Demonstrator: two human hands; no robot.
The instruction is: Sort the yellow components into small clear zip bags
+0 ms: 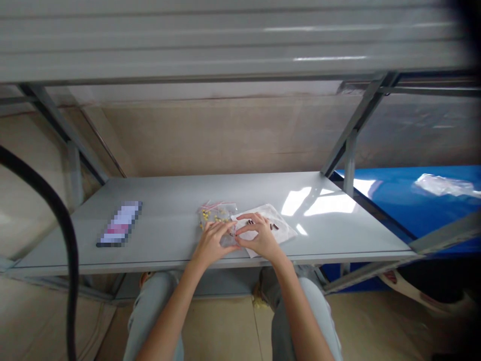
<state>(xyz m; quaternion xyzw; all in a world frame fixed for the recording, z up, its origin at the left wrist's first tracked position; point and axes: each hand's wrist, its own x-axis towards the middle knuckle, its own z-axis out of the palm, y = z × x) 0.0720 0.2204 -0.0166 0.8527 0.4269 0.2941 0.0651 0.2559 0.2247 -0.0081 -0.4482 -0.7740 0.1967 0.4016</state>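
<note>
My left hand (213, 244) and my right hand (261, 239) meet over the front of the shelf. Their fingers are curled, thumbs and fingertips nearly touching. Whatever lies between the fingertips is too small to make out. Beside and partly beneath my left hand is a clear zip bag (222, 207) with small yellow pieces in it. Under my right hand is spread a white sheet (284, 231), paper or thin cloth. Several small dark pieces (274, 226) rest on it, some partly hidden by my fingers.
A phone (120, 224), its screen blurred, lies on the left of the grey shelf (165, 200). Another shelf board (225, 55) hangs overhead on metal posts. To the right, a blue surface (406, 200) carries crumpled clear plastic (445, 185). A black cable (63, 220) curves down at left.
</note>
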